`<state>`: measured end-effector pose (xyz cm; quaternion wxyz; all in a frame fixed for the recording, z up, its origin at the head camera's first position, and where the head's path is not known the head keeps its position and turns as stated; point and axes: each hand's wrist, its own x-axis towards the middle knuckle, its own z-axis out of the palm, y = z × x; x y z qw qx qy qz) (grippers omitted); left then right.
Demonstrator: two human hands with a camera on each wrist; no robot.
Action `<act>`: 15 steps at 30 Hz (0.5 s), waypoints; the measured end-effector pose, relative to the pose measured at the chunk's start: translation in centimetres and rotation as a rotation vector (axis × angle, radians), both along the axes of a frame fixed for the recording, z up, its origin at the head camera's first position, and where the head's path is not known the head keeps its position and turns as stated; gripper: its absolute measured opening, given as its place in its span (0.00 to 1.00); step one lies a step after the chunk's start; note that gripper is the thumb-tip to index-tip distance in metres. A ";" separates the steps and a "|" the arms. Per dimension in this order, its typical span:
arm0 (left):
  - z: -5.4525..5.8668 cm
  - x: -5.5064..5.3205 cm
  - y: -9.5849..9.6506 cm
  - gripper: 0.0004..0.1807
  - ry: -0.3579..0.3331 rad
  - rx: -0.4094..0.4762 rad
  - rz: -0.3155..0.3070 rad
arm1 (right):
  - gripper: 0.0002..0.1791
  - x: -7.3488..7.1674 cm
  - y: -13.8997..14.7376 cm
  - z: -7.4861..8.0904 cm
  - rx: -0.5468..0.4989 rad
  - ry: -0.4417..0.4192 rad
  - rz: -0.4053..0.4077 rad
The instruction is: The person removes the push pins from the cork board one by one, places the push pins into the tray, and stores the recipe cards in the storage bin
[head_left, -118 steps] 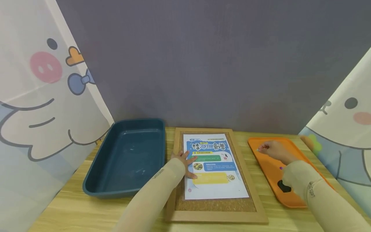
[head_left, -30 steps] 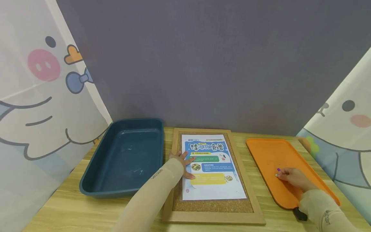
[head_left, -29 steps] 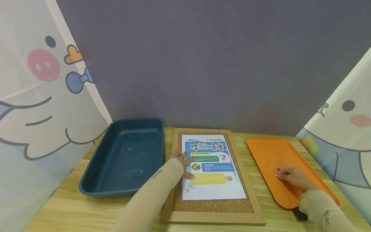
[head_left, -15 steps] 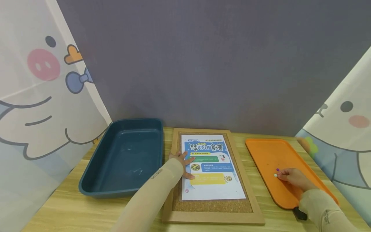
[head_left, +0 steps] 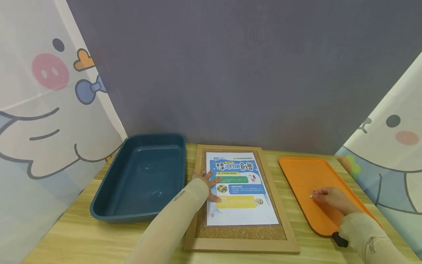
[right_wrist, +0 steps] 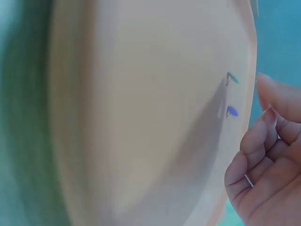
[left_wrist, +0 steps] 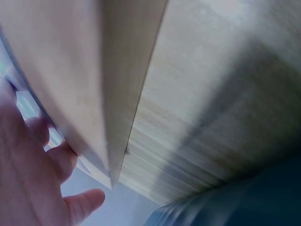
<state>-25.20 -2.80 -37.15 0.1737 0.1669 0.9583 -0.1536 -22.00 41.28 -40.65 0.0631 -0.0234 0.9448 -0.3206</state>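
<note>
My left hand (head_left: 207, 187) rests on the left edge of a printed paper sheet (head_left: 242, 217), fingers spread. The sheet lies on a wood-framed corkboard (head_left: 244, 245). In the left wrist view, my left fingers (left_wrist: 61, 160) reach over the frame's edge. My right hand (head_left: 333, 198) is low over the orange tray (head_left: 298, 170), fingertips right beside a pale green thumbtack (head_left: 311, 196). The right wrist view has that green tack and a purple thumbtack (right_wrist: 232, 111) lying on the tray. Its thumb stands apart from the curled fingers (right_wrist: 254, 141), with nothing between them.
A dark blue bin (head_left: 138, 216) stands left of the board on the wood-grain table (head_left: 95, 242). A grey panel (head_left: 237, 73) rises behind, with printed cartoon sheets at both sides. A small black piece (head_left: 339, 240) sits at my right wrist.
From the tray's far part, my right hand has come toward its front, where the green tack now lies just off the fingertips. My left hand has stayed on the sheet.
</note>
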 end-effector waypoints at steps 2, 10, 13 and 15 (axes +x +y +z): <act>-0.3 -0.3 0.0 0.47 -0.007 -0.008 0.008 | 0.13 0.1 -0.3 0.1 -0.023 0.003 0.008; 0.7 0.3 0.2 0.46 -0.020 0.007 0.024 | 0.14 0.5 -1.7 0.3 -0.080 0.013 0.048; 0.8 0.3 0.2 0.46 -0.024 0.005 0.027 | 0.14 0.5 -2.3 0.5 -0.047 0.028 0.051; 0.6 0.3 0.3 0.46 -0.027 -0.005 0.027 | 0.13 0.4 -2.6 0.6 -0.022 0.036 0.056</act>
